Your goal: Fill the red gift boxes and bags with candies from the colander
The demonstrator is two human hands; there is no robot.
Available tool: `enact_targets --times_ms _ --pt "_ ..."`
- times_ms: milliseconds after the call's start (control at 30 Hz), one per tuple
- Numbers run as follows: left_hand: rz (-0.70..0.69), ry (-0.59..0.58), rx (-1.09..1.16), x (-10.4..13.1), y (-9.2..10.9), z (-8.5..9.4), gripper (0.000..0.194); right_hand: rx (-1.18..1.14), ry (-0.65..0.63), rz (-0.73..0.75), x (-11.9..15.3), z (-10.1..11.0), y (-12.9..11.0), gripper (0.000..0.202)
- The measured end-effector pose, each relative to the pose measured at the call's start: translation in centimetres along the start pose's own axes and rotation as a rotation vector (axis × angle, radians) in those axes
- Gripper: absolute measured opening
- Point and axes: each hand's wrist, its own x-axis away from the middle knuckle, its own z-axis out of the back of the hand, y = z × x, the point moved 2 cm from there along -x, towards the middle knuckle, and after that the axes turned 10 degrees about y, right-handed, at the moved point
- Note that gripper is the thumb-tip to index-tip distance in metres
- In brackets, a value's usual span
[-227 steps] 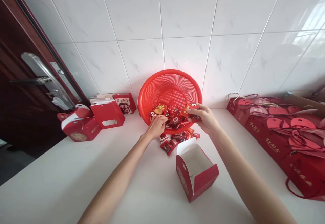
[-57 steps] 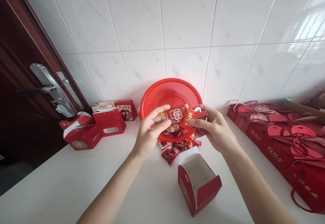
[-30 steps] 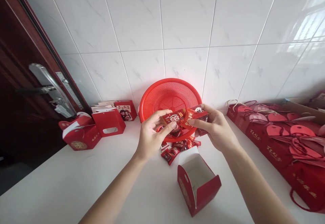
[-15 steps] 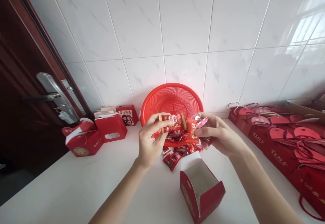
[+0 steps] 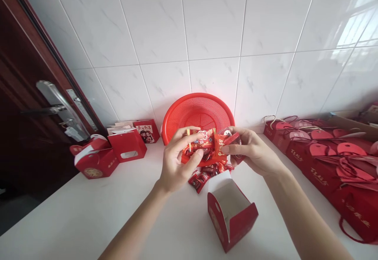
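My left hand is closed on a red wrapped candy with gold ends, thumb below and fingers above. Close beside it, my right hand grips several wrapped candies, among them an orange-red one and one in clear and red wrapping. Both hands are raised in front of a red plastic basket that tilts against the wall, with candies at its lower side. More wrapped candies lie on the white tabletop at the basket's front. Below the hands stands an open red carton box, its pale inside showing.
Folded red boxes and a red box with a window stand at the left by a dark door. Rows of red gift bags line the right side. A tiled wall closes off the back.
My left thumb has shifted along the candy, which has rolled slightly. The candies in my right hand have turned a little. The view has moved slightly.
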Motion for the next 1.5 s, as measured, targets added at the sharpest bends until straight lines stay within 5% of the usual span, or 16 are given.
enact_targets --times_ms 1233,1500 --pt "0.15 0.011 0.032 0.0 0.4 -0.1 0.031 0.15 0.068 0.044 0.2 0.1 -0.5 0.037" --pt "0.209 0.017 -0.029 0.0 0.1 -0.3 0.022 0.393 -0.015 0.033 0.9 0.1 -1.2 0.033"
